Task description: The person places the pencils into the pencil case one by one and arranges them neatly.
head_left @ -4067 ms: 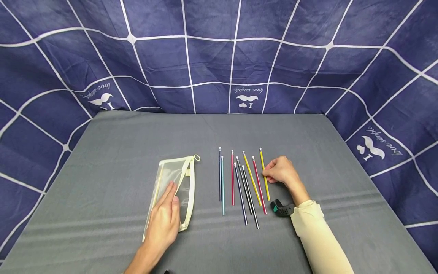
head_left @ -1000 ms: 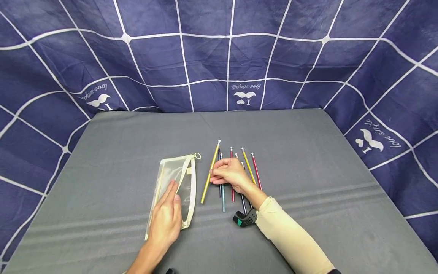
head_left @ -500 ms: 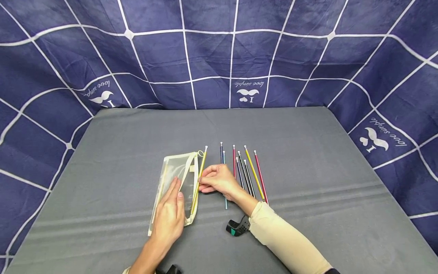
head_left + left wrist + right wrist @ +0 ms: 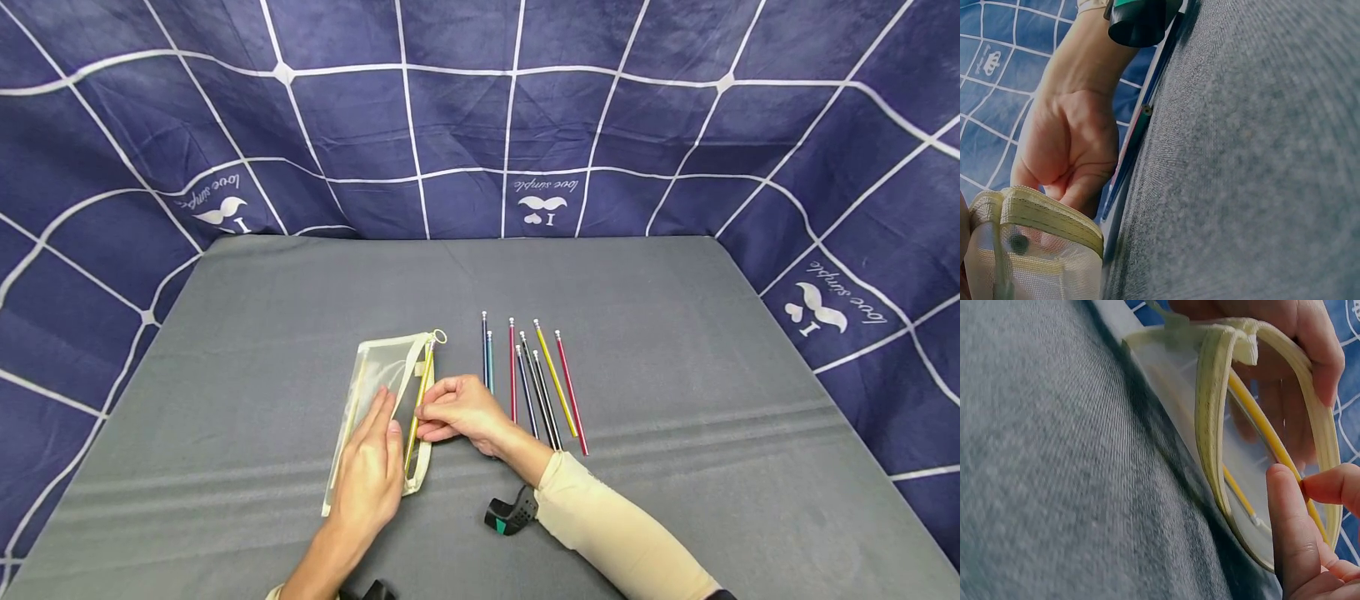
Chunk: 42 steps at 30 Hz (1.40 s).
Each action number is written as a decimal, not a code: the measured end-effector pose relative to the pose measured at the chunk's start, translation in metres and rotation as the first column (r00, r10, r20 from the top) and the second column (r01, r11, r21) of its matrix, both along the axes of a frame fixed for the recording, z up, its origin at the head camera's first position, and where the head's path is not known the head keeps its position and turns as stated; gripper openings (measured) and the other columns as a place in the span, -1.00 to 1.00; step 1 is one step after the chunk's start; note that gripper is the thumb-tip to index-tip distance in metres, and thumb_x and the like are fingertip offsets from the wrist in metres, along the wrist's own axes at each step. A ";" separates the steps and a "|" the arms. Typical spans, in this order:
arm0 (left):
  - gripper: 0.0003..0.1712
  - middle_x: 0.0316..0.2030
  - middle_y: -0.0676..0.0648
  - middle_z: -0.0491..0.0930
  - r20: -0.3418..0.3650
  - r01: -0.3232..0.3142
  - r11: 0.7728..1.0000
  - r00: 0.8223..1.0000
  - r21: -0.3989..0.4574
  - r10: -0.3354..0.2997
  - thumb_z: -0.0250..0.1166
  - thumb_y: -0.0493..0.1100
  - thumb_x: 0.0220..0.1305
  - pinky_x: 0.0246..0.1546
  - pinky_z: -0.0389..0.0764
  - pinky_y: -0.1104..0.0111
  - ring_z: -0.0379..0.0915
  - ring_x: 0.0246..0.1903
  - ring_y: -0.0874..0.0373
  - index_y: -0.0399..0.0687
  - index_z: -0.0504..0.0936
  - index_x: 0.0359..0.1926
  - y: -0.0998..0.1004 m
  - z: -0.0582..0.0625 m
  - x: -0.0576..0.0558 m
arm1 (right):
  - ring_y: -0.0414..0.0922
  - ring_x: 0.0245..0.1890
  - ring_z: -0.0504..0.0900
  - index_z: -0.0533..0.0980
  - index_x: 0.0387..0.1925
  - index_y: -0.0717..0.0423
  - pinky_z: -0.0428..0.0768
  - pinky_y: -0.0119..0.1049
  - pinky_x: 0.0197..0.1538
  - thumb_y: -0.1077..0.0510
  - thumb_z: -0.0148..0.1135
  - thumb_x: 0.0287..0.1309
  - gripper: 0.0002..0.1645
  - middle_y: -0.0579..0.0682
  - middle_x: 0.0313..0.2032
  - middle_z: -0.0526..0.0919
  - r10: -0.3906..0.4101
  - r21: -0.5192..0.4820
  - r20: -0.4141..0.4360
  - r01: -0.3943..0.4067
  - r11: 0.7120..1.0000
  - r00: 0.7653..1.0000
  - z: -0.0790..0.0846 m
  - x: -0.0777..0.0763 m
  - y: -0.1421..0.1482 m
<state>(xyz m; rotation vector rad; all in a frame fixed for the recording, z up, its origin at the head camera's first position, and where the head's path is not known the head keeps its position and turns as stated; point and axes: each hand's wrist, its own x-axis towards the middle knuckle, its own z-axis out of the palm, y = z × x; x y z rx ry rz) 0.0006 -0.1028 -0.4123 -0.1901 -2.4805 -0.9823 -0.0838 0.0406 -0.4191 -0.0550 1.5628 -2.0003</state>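
A clear pouch (image 4: 378, 358) with cream zipper edges lies left of centre, its mouth gaping to the right. My left hand (image 4: 366, 479) rests on its upper panel, fingers straight, thumb beside the mouth's edge. Between thumb and fingertip, my right hand (image 4: 465, 412) pinches a yellow pencil (image 4: 1260, 419). That pencil is within the open mouth, along its length. Inside the pouch the right wrist view also shows a second yellow length with a metal end (image 4: 1239, 494). In the left wrist view the zipper edge (image 4: 1054, 215) hides the right fingertips.
Several pencils lie loosely side by side right of the pouch, among them a red pencil (image 4: 572, 392), a yellow pencil (image 4: 555, 375) and a teal pencil (image 4: 490, 358). Grey cloth (image 4: 675, 333) covers the table. A blue checked curtain (image 4: 465, 125) hangs behind and at the sides.
My right hand has picked up the yellow pencil from the far right of the row, carried it left over the others, and brought it into the pouch's mouth. The left hand stays on the pouch.
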 end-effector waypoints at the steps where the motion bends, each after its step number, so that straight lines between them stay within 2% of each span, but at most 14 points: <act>1: -0.59 0.21 -0.40 0.47 0.001 0.000 1.000 1.000 -0.001 0.000 0.04 -0.39 0.39 0.16 0.41 -0.08 0.43 0.19 -0.27 -0.54 0.48 0.19 0.000 0.000 0.000 | -0.15 -0.55 0.70 0.53 -0.32 0.37 0.73 -0.30 -0.38 0.50 0.22 0.06 -0.89 0.06 -0.53 0.68 0.003 0.005 -0.005 -0.003 1.000 1.000 0.000 0.001 -0.001; 5: -0.60 0.21 -0.40 0.47 0.000 0.002 1.000 1.000 -0.003 -0.002 0.04 -0.40 0.39 0.17 0.41 -0.08 0.43 0.18 -0.28 -0.55 0.48 0.18 0.000 0.000 0.000 | -0.14 -0.53 0.71 0.56 -0.23 0.48 0.73 -0.29 -0.35 0.49 0.20 0.08 -0.83 0.11 -0.48 0.69 0.011 0.022 -0.019 -0.010 1.000 1.000 -0.001 0.003 -0.002; 11: -0.59 0.21 -0.41 0.46 0.014 0.006 1.000 1.000 0.006 -0.006 0.04 -0.40 0.39 0.18 0.40 -0.11 0.42 0.20 -0.29 -0.55 0.47 0.19 0.000 0.002 0.000 | -0.15 -0.52 0.72 0.52 -0.11 0.59 0.74 -0.27 -0.32 0.46 0.25 0.12 -0.71 0.31 -0.38 0.71 0.031 0.011 -0.047 -0.031 0.999 0.998 0.000 0.003 -0.001; 22: -0.60 0.20 -0.40 0.47 0.000 0.005 1.000 1.000 -0.002 -0.005 0.05 -0.40 0.37 0.16 0.42 -0.12 0.43 0.18 -0.29 -0.56 0.48 0.17 0.000 0.004 -0.001 | -0.18 -0.55 0.71 0.51 -0.08 0.61 0.73 -0.34 -0.37 0.43 0.28 0.14 -0.67 0.18 -0.45 0.72 0.049 0.012 -0.072 -0.048 0.999 0.996 0.004 0.001 0.002; 29: -0.59 0.21 -0.39 0.46 0.011 -0.005 1.000 1.000 0.008 0.005 0.06 -0.40 0.37 0.17 0.40 -0.12 0.42 0.19 -0.29 -0.53 0.48 0.19 -0.003 0.004 0.001 | -0.17 -0.54 0.71 0.52 -0.07 0.60 0.73 -0.31 -0.36 0.43 0.26 0.15 -0.68 0.24 -0.39 0.73 0.040 0.030 -0.086 -0.038 0.999 0.996 0.005 -0.001 0.005; 42: -0.59 0.21 -0.39 0.48 0.000 0.001 1.000 1.000 0.002 -0.001 0.07 -0.41 0.36 0.16 0.39 -0.09 0.44 0.18 -0.28 -0.53 0.49 0.18 -0.002 0.002 0.001 | -0.16 -0.54 0.71 0.52 -0.05 0.59 0.73 -0.31 -0.39 0.41 0.29 0.15 -0.65 0.19 -0.40 0.73 0.012 0.061 -0.103 -0.006 0.998 0.995 0.007 -0.008 0.023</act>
